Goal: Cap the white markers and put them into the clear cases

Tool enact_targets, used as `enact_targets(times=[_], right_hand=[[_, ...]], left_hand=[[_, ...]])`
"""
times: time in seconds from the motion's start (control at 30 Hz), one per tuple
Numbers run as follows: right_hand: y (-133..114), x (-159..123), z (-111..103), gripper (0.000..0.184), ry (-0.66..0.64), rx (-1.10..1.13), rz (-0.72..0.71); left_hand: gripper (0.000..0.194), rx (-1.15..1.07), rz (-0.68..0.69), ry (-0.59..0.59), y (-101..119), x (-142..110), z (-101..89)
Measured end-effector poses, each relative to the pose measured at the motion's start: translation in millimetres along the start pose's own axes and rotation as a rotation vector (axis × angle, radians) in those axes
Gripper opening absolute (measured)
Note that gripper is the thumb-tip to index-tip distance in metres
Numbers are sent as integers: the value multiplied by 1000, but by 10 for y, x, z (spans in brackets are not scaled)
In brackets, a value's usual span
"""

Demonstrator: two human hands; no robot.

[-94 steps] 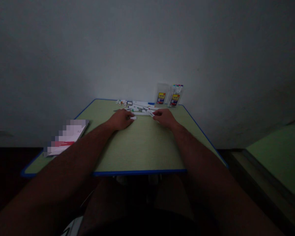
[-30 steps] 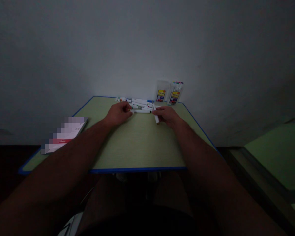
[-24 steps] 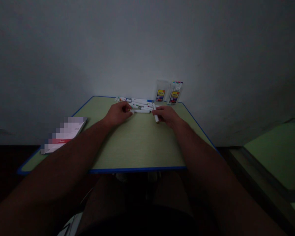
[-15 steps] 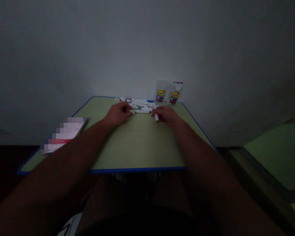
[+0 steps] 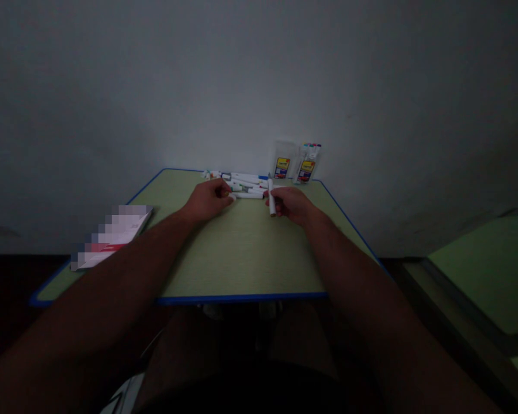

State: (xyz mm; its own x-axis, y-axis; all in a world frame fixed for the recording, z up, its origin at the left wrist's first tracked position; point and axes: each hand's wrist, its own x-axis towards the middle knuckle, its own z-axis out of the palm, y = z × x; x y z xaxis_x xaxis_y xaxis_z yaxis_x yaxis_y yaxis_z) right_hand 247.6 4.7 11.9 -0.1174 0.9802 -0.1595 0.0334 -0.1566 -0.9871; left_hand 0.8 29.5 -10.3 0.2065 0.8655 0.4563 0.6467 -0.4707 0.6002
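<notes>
My right hand (image 5: 292, 203) is closed around a white marker (image 5: 271, 202), which points toward me over the green table (image 5: 242, 253). My left hand (image 5: 208, 199) rests on the table with its fingers curled, their tips at the near end of a white marker (image 5: 247, 195) lying crosswise; whether they grip it is unclear. Just beyond both hands, a loose pile of white markers with coloured caps (image 5: 242, 179) lies near the far edge.
Two clear marker packs (image 5: 296, 162) with yellow labels stand against the wall at the far right of the table. A booklet (image 5: 112, 236) lies at the table's left edge. Another green table (image 5: 487, 276) stands to the right. The room is dim.
My right hand has lifted a white marker out of the pile and turned it, its near end swinging left toward the middle. The left hand has stayed at the crosswise marker.
</notes>
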Motion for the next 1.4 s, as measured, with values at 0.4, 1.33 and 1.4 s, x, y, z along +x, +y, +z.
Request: enact_targets(times=[0.4, 1.33, 1.4], right_hand=[[12, -2, -10, 20, 1, -94, 22], [-24, -22, 3, 18, 66, -51, 21], [-8, -1, -7, 19, 53, -40, 21]], left_hand=[[12, -7, -1, 1, 2, -9, 2], [13, -1, 68, 19, 30, -12, 3], [14, 13, 82, 31, 49, -12, -3]])
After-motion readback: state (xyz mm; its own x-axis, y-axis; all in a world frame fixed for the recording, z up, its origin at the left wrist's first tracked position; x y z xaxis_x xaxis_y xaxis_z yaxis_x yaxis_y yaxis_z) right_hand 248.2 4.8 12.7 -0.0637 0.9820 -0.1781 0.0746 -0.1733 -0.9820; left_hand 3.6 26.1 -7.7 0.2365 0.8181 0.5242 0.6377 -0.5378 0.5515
